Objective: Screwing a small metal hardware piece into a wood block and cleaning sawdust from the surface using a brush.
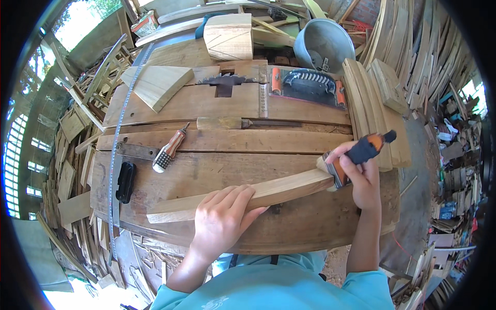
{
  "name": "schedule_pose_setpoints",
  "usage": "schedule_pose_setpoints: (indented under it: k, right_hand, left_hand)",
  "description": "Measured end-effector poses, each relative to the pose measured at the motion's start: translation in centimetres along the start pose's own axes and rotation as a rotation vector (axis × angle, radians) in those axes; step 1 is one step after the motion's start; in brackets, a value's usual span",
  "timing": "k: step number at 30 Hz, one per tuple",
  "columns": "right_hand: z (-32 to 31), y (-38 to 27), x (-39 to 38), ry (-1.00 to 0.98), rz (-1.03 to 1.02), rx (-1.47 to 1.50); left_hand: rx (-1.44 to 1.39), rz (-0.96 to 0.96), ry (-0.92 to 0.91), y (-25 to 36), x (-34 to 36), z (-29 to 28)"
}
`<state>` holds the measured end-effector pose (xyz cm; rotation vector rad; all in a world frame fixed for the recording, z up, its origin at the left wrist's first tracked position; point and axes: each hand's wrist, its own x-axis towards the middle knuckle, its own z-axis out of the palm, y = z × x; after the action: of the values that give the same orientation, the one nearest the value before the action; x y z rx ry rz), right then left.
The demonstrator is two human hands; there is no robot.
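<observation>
A long, slightly curved wooden piece (289,188) lies slantwise on the wooden workbench (305,227). Over its left part rests my left hand (222,209), fingers across the top and thumb along the near side, gripping it. My right hand (364,175) is closed around a black-and-orange hand tool (361,150) whose flat, metal-edged base meets the right end of the wood. The exact kind of this tool does not show. Left of the wood are a screwdriver with a patterned handle (168,155) and a small black case (125,182). A wooden-handled chisel or file (222,123) lies farther back.
A saw blade (225,80) pokes through the bench top. Behind it stand a wood block (227,36) and a grey bucket (323,44). A black tool with orange ends (308,85) lies near stacked boards (361,103). A measuring strip (118,129) runs along the left.
</observation>
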<state>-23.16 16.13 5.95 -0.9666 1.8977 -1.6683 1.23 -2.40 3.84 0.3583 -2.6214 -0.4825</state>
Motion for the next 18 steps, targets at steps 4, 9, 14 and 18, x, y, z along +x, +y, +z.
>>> schedule_pose_setpoints:
  k: [4, 9, 14, 18]
  right_hand:
    - [-1.0, 0.3, 0.4, 0.07, -0.144, 0.058]
    - [-1.2, 0.5, 1.7, 0.192, -0.199, 0.017]
    - [-1.7, 0.2, 3.6, 0.298, -0.115, -0.013]
    - [-1.3, 0.1, 5.1, 0.279, -0.113, -0.049]
  left_hand:
    - [-0.032, -0.033, -0.019, 0.5, -0.1, -0.2]
    - [-0.014, -0.024, -0.032, 0.5, -0.5, -0.1]
    - [-0.023, 0.023, -0.11, 0.8, -0.7, -0.8]
    - [0.007, 0.019, -0.124, 0.4, -0.9, 0.1]
